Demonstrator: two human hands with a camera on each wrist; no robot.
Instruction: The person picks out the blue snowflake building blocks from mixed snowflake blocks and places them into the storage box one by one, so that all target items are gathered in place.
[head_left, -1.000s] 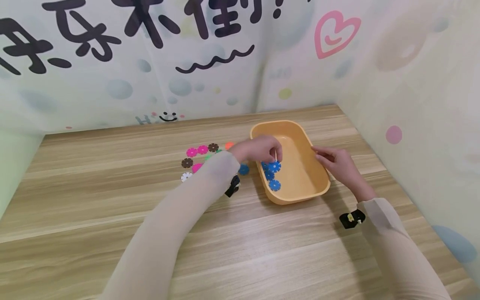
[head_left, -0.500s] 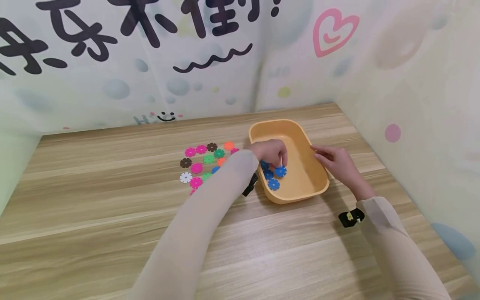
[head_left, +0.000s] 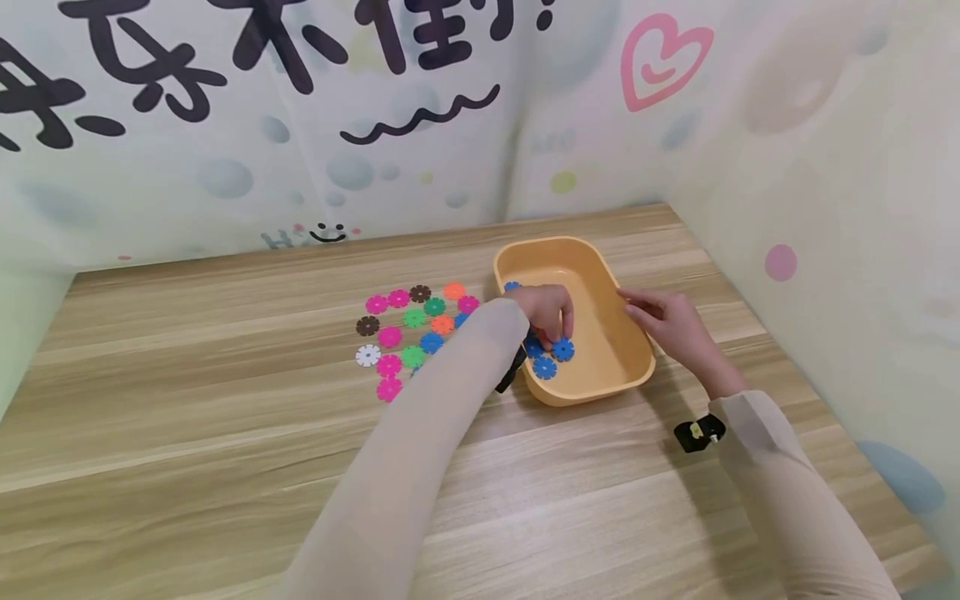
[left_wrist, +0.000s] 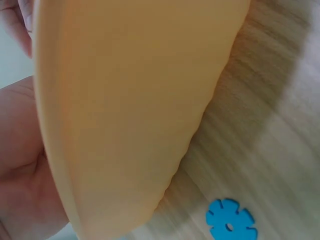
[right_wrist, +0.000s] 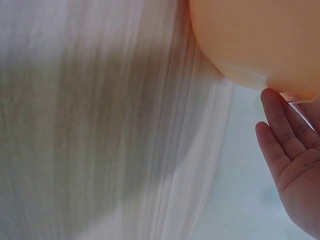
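Observation:
A yellow plastic bin (head_left: 600, 379) stands on the wood-grain table, with several blue notched discs (head_left: 544, 367) along its left side. Inside it, my left hand (head_left: 549, 308) reaches down over the left wall, its fingertips pinching a blue disc (head_left: 563, 349). The left wrist view shows the palm (left_wrist: 20, 165) beyond the bin's wall (left_wrist: 125, 100); the fingertips are hidden there. My right hand (head_left: 671, 325) holds the bin's right rim, thumb and index finger at its top edge. Below, the other fingers (right_wrist: 281, 125) lie nearly straight against the outer wall (right_wrist: 250, 40).
Left of the bin lie several more notched discs: pink (head_left: 389, 337), green (head_left: 414, 317), orange (head_left: 442, 324), brown (head_left: 367, 326), white (head_left: 367, 355) and blue (head_left: 432, 342). My left sleeve (head_left: 420, 450) covers part of that group. Printed cloth walls (head_left: 375, 192) rise behind and to the right.
My left hand has moved rightward and lower inside the bin with the blue disc at its fingertips. More loose discs show from behind the sleeve. The right hand stays at the rim.

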